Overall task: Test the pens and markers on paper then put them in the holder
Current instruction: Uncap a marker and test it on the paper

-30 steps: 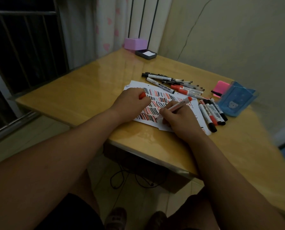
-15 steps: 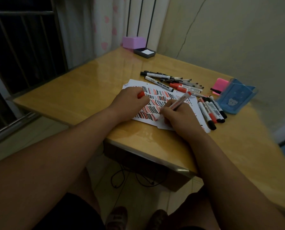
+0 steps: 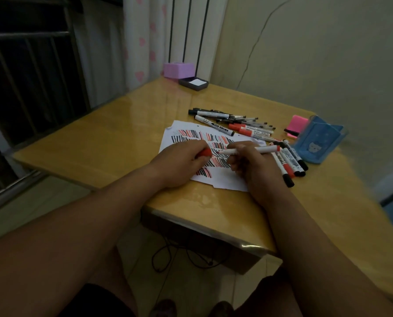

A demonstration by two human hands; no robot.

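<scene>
A wooden table (image 3: 94, 143) fills the middle of the frame. At its centre lies a white paper (image 3: 223, 181) covered in red and black strokes. The left hand (image 3: 181, 163) and right hand (image 3: 252, 165) sit over it, side by side. A blue holder (image 3: 316, 143) stands at centre right. Loose pens (image 3: 236, 124) lie just above the paper. The right hand's fingers grip an uncapped red marker (image 3: 248, 151), its tip pointing left. The left hand's fingers curl around its red cap (image 3: 205, 152).

Glossy wooden table (image 3: 113, 143); matt white paper (image 3: 225, 181).
</scene>
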